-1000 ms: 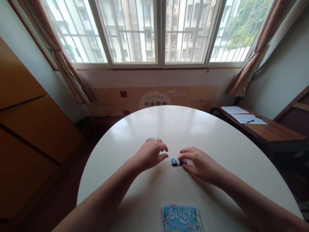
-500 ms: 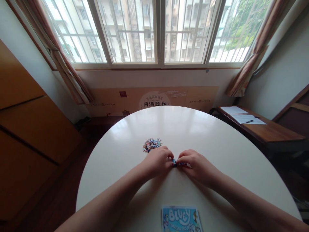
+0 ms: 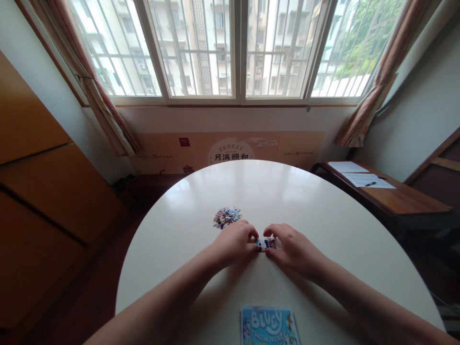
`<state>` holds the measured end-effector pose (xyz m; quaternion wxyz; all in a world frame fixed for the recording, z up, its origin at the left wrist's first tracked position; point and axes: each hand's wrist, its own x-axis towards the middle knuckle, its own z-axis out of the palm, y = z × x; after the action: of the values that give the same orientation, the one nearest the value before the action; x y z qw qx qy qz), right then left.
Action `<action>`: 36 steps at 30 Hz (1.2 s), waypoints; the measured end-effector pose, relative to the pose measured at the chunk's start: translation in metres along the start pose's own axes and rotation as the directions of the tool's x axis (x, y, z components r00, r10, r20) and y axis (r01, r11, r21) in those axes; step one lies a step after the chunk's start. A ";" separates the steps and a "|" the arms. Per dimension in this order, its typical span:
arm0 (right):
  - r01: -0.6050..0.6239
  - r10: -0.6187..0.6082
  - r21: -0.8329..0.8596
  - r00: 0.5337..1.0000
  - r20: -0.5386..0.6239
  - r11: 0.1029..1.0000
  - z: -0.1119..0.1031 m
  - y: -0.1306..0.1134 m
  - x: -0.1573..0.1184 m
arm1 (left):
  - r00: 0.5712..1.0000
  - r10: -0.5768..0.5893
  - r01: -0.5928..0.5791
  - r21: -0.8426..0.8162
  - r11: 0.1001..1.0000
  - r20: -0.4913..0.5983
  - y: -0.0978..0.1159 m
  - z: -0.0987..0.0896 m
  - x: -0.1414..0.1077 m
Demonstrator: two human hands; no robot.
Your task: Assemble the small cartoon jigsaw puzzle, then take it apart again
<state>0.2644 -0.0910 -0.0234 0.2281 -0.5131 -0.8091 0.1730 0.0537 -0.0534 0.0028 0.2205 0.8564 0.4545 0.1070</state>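
Note:
A short strip of joined jigsaw puzzle pieces [image 3: 266,244] lies on the white round table between my hands. My left hand [image 3: 235,242] has curled fingers and thumb closed on the strip's left end. At the strip's right end, my right hand [image 3: 293,245] is bent round it, thumb at the near edge and index finger at the far side, a gap between them. Both palms hide the strip's ends. Just beyond my left hand sits a pile of loose jigsaw pieces [image 3: 227,217]. A blue card or box lid marked "Bluey" [image 3: 269,326] lies nearest me.
The white round table [image 3: 172,258] fills the middle of the view. To the right, a wooden desk [image 3: 419,199] bears papers [image 3: 366,180] and a pen. A barred window [image 3: 201,52] with curtains is ahead, wooden cabinets [image 3: 39,191] on the left.
My right index finger has lifted and drawn back to the right, so more of the joined pieces shows. My left hand keeps nearly the same place. The view has shifted slightly.

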 end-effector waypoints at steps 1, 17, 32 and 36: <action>-0.015 0.015 -0.019 1.000 0.005 1.000 -0.002 0.002 0.000 | 1.000 -0.011 0.011 0.002 1.000 0.005 0.000 0.000 0.000; 0.009 -0.004 -0.081 0.998 0.058 0.997 -0.012 0.004 0.000 | 0.999 -0.051 0.053 -0.132 0.990 0.020 0.000 -0.003 0.003; -0.034 0.036 -0.019 0.994 0.106 0.999 -0.016 -0.001 0.000 | 0.933 -0.309 0.232 -0.349 0.908 -0.185 -0.068 -0.067 0.006; -0.028 0.028 0.001 0.994 0.102 1.000 -0.016 0.000 0.000 | 0.922 -0.355 0.298 -0.304 0.905 -0.152 -0.077 -0.067 0.008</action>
<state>0.2734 -0.0901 -0.0098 0.1848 -0.5147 -0.8122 0.2030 -0.0233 0.0096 0.0249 0.3043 0.7131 0.5929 0.2176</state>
